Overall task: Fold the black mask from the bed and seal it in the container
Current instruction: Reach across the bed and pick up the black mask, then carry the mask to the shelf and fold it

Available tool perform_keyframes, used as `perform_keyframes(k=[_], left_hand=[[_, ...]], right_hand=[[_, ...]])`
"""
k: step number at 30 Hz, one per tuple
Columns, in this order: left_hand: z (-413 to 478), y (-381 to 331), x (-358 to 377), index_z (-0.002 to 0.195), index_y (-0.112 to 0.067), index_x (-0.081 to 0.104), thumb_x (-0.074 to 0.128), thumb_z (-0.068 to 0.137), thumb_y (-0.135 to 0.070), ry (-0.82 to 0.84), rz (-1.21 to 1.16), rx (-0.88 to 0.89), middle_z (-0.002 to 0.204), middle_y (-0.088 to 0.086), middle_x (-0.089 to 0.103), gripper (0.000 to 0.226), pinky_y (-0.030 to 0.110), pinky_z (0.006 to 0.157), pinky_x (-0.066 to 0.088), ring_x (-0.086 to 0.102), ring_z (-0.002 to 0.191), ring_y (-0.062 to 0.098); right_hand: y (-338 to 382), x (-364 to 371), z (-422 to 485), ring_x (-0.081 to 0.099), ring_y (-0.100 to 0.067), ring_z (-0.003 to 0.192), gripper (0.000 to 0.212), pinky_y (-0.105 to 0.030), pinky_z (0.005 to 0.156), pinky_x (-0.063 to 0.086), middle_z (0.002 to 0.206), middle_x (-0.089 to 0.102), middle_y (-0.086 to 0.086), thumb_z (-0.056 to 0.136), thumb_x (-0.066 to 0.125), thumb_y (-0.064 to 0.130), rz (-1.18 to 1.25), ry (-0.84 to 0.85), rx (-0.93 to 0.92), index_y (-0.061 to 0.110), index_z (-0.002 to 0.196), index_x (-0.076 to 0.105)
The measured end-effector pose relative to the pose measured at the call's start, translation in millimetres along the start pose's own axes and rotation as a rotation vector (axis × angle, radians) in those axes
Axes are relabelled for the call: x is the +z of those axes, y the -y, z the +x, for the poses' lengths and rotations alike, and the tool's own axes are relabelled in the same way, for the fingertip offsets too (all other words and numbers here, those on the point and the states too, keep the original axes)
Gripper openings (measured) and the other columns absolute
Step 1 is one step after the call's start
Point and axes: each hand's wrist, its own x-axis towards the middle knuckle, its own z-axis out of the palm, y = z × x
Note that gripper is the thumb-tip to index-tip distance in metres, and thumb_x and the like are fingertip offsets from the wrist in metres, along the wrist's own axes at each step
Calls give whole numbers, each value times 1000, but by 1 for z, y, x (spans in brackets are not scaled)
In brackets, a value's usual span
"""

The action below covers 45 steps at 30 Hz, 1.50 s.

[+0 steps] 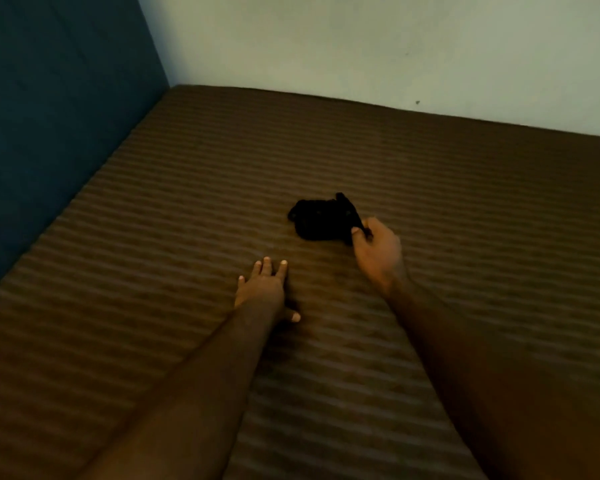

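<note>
A wide bed with a brown, ribbed, horizontally striped cover (pixel 153 237) fills most of the head view, running from the near edge up to the far corner of the room. Behind it stands a pale, greenish plaster wall (pixel 361 39) with a few small dark specks, and along the left side rises a dark blue upholstered headboard panel (pixel 56 98), meeting the wall at the corner.

Two bare forearms reach in from the bottom of the view. The left hand (pixel 262 289) lies palm down on the bed cover, fingers (pixel 266 266) spread apart and flat on the fabric, thumb out to the right, holding nothing. The right hand (pixel 378 247) is farther out and to the right, with its thumb and forefinger pinched together on the near right edge of the crumpled black fabric mask (pixel 321 220).

The mask rests on the bed a little right of centre, well clear of the wall and headboard, bunched into an uneven dark heap. One corner sticks upward at its far right side. Its folds are too dark to make out. The left hand is near the mask but apart from it.
</note>
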Motion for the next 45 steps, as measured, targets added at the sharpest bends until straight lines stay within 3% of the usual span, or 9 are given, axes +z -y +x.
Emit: perform_keyframes(k=[6, 10, 13, 16, 25, 29, 32, 36, 45], left_hand=[[-87, 15, -22, 144, -16, 41, 72, 80, -47, 252, -144, 70, 148, 13, 46, 78, 39, 107, 42, 47, 132, 30], [-147, 12, -65, 147, -16, 37, 72, 83, -41, -4, -621, 12, 147, 5, 48, 77, 32, 108, 40, 47, 133, 23], [-188, -2, -105, 155, -21, 14, 78, 79, -28, -55, -724, 127, 158, 2, 24, 100, 28, 112, 32, 26, 144, 18], [-233, -9, -129, 146, -19, 37, 85, 72, -17, 34, -840, 187, 135, -10, 45, 89, 10, 88, 46, 41, 131, 12], [-359, 28, -117, 101, -12, 74, 83, 74, -18, -16, -1148, 145, 102, 3, 75, 29, 38, 89, 56, 70, 98, 19], [-411, 52, -113, 108, -11, 72, 80, 74, -13, -24, -1140, 174, 107, 7, 74, 35, 43, 94, 54, 70, 101, 22], [-456, 79, -110, 107, -11, 72, 79, 71, -12, 29, -1109, 212, 107, 9, 74, 37, 45, 96, 53, 70, 102, 25], [-539, 118, -95, 100, -13, 73, 81, 68, -23, -17, -1062, 226, 100, 7, 76, 34, 44, 92, 55, 72, 95, 24], [-692, 177, -76, 86, -9, 60, 77, 81, -24, -227, -1144, 104, 79, 8, 62, 23, 35, 64, 47, 60, 75, 23]], right_hand=[[50, -45, -54, 44, 2, 48, 29, -15, 48, 32, 58, 48, 11, 90, 59, 10, 139, 41, -20, 20, 64, 51], [99, -70, -108, 32, 1, 45, 39, -27, 49, 27, 50, 39, 16, 88, 52, 4, 394, 106, 65, 22, 55, 41], [139, -82, -150, 35, -16, 60, 10, -30, 54, 26, 64, 38, -4, 77, 49, 13, 725, 128, 178, 8, 68, 48], [173, -92, -186, 47, -27, 80, 28, -35, 62, 37, 90, 47, -13, 70, 49, 22, 899, 191, 335, 11, 94, 55], [247, -97, -273, 64, -33, 84, 25, -43, 74, 51, 95, 64, -18, 86, 50, 25, 892, 191, 455, 6, 95, 62], [269, -103, -314, 69, -35, 105, 70, -47, 95, 53, 113, 72, -22, 86, 54, 66, 867, 601, 427, 1, 105, 74], [289, -110, -361, 63, -37, 116, 59, -49, 103, 48, 123, 67, -25, 84, 67, 49, 691, 820, 294, -2, 115, 70], [313, -113, -428, 65, -42, 111, 44, -53, 101, 49, 122, 65, -31, 84, 70, 17, 687, 611, 168, -5, 121, 61], [345, -140, -578, 67, -36, 103, 34, -49, 91, 55, 114, 69, -23, 91, 69, 21, 726, 241, 400, 2, 118, 62]])
